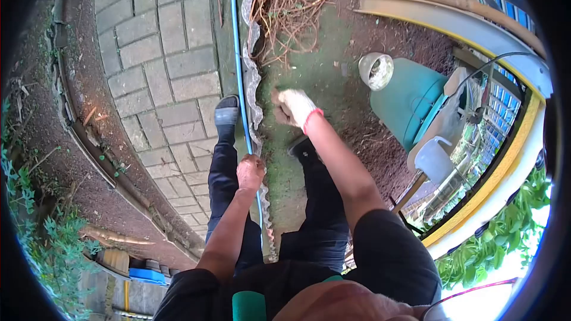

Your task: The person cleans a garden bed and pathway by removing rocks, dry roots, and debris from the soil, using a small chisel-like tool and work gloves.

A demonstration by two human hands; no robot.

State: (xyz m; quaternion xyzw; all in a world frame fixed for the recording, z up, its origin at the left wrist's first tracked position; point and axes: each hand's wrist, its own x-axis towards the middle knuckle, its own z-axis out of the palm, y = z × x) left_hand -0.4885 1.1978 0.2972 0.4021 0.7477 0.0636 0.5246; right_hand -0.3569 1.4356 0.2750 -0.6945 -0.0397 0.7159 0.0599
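Observation:
My left hand (251, 172) is bare and closed, its fingers curled over the line of a blue hose (241, 83). The hose shows above and below the hand; what the fingers hold, if anything, is hidden. My right hand (295, 107) wears a white work glove with a red cuff, brown with dirt at the fingers. Its fingers are curled in above the mossy soil, and I cannot tell what is in them. Between the two hands runs a wavy-edged concrete border (253, 77). My sandalled foot (226, 110) stands on the paving, left of the hose.
Tangled dry vines or roots (294, 0) lie ahead. On the right are a teal bucket (404, 98), a pale cup (376, 71) and a light-blue dipper (434, 159). Brick paving (163, 65) covers the left side. Beyond it, a low border (89, 148) edges bare soil and plants.

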